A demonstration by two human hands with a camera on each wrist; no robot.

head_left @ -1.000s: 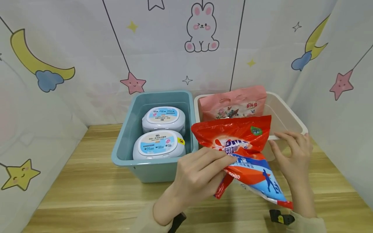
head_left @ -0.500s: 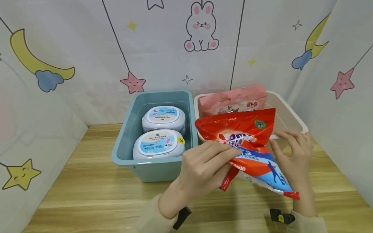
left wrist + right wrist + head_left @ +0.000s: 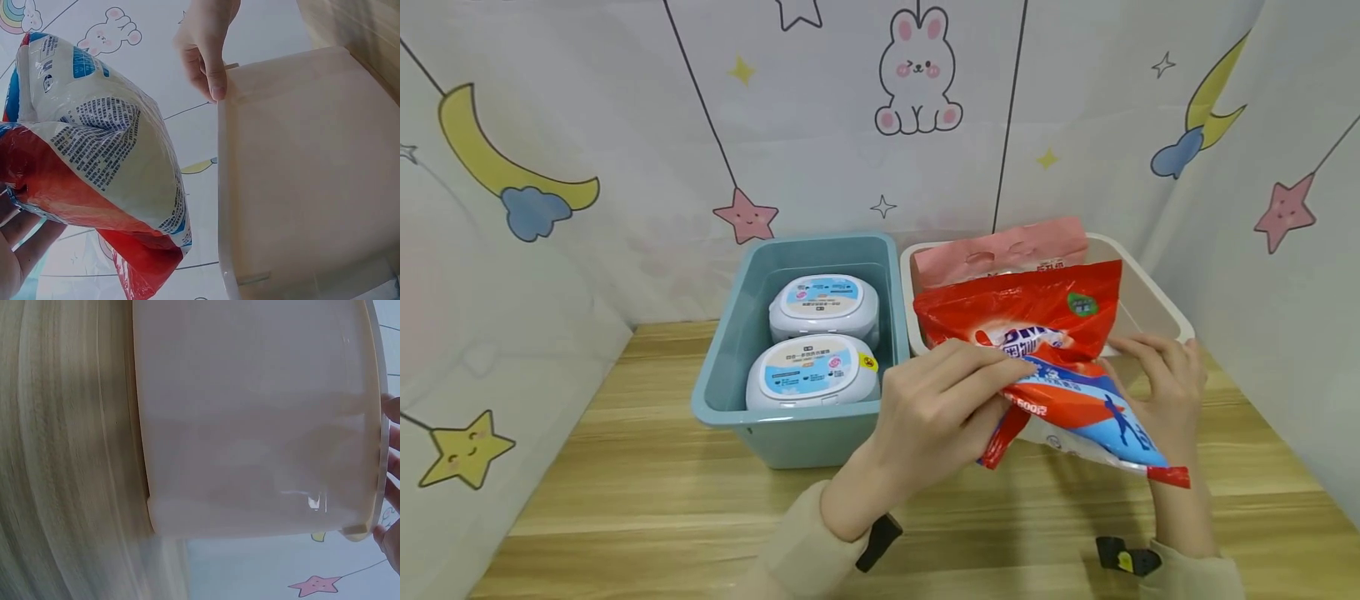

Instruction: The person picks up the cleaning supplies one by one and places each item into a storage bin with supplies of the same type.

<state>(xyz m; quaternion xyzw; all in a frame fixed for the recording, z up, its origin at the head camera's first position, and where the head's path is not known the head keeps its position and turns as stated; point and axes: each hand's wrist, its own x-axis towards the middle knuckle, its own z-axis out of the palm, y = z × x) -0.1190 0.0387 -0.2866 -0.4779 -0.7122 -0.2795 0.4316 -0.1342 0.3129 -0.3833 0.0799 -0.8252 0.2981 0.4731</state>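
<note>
In the head view my left hand grips a red and blue bag of laundry powder by its side, held up over the front of a white plastic bin. The left wrist view shows the printed back of the laundry powder bag, apart from the bin wall. My right hand holds the bin's rim at the front right corner, its thumb on the outer side; the bag partly hides it. Inside the bin stands a pink bag, its lower part hidden behind the powder bag.
A blue-green bin stands left of the white one, holding two white lidded tubs. Both bins rest on a wood-grain table. A patterned curtain closes off the back and sides.
My left hand has carried the powder bag up and to the right, further over the white bin, so it covers more of the pink bag. The right hand stays on the rim.
</note>
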